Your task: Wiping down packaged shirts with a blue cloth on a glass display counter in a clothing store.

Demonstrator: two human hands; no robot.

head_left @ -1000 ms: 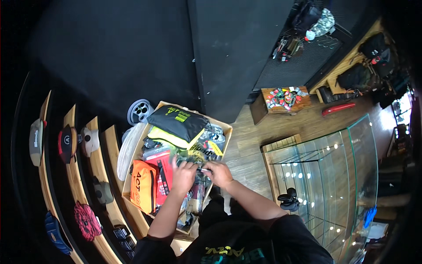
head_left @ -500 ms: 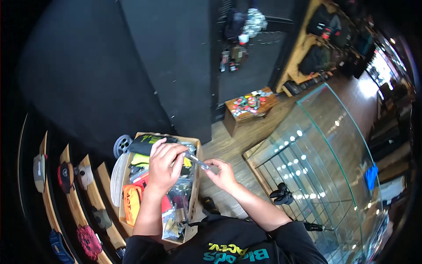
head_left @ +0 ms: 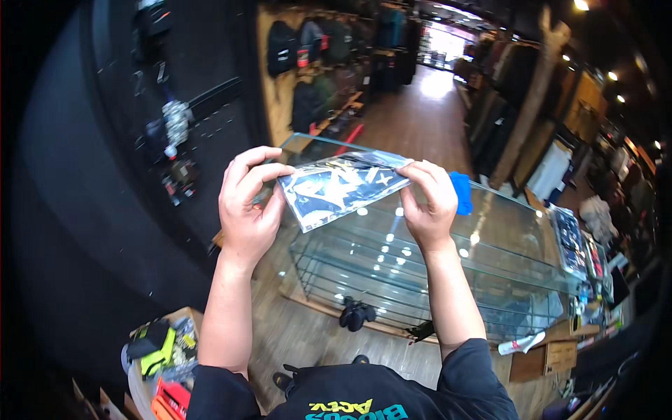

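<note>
A flat clear plastic packet [head_left: 343, 185] with a dark blue and white patterned content is stretched between my hands. My left hand [head_left: 252, 203] pinches its left edge between thumb and fingers. At the opposite end, my right hand [head_left: 428, 199] grips the upper right corner. The packet is tilted, its lower left corner hanging lower, and light glares off the plastic. What is folded inside cannot be made out. Beneath and beyond it stands a glass display case [head_left: 392, 252]; the packet is held above the case's near left part.
A box of packaged goods [head_left: 189, 322] stands low at the left. A blue cloth [head_left: 460, 194] hangs on the case's glass. Black objects [head_left: 357, 313] sit at the case's near side. Bags hang on a wooden wall [head_left: 283, 49] beyond, beside a long aisle [head_left: 434, 105].
My view has swung right, from the box to the glass case. Both hands have risen and spread, and the packet, seen edge-on before, now shows its broad face.
</note>
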